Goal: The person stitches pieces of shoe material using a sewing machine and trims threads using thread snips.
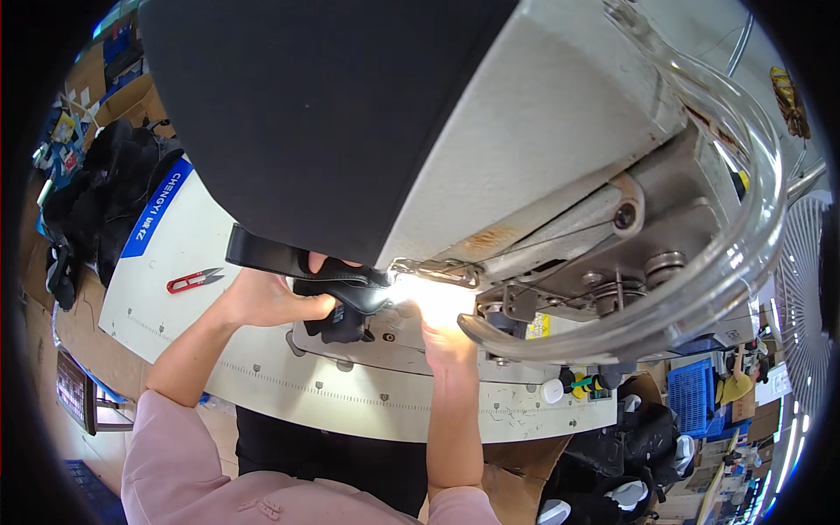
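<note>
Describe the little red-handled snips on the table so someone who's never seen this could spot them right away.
Start at the white sewing table under the big grey sewing machine. Look past the left hand, toward the table's left end. The thread snips lie flat there alone, the only red thing on the white surface.

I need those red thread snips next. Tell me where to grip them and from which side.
Pinch the red thread snips across the looped red handle end, coming from the table's left. They lie flat, their metal tips pointing right toward the left hand, nothing crowding the handle.

bright daylight overall. a lamp under the machine (560, 175) blows out glare over the right hand (446, 337). fisheye bends the edges, corners black.
</note>
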`<action>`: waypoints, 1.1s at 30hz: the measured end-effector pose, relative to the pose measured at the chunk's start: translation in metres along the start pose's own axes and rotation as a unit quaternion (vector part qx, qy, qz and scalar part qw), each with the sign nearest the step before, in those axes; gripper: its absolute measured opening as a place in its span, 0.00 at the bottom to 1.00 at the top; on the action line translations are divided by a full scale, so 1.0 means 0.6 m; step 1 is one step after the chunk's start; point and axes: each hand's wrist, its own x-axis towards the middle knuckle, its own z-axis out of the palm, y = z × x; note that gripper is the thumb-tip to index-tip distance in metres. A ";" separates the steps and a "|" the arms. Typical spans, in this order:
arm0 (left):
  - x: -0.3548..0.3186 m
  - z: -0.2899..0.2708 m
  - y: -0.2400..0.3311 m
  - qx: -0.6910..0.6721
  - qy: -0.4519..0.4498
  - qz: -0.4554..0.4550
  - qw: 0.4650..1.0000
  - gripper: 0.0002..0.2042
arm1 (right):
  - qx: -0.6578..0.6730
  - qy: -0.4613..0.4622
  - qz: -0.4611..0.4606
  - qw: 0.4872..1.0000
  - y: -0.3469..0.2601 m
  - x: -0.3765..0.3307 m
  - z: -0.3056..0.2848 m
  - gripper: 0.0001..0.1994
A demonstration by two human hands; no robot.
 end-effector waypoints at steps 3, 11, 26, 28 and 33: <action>-0.005 0.003 -0.002 -0.013 0.021 -0.035 0.999 0.19 | -0.173 -0.005 -0.074 0.982 -0.001 0.009 -0.005 0.08; -0.012 0.007 -0.013 0.046 0.052 -0.037 0.997 0.17 | 0.046 -0.056 -0.037 0.997 0.016 -0.001 -0.013 0.09; -0.018 0.024 0.004 0.010 0.052 -0.075 0.996 0.16 | -0.486 0.099 -0.009 0.868 0.032 0.012 -0.063 0.17; -0.021 0.025 0.005 0.055 0.076 -0.074 0.993 0.16 | -0.417 0.089 -0.015 0.904 0.040 0.015 -0.072 0.17; -0.019 0.021 -0.012 0.083 0.050 -0.132 0.987 0.15 | -0.098 -0.011 -0.033 0.995 0.054 0.022 -0.094 0.13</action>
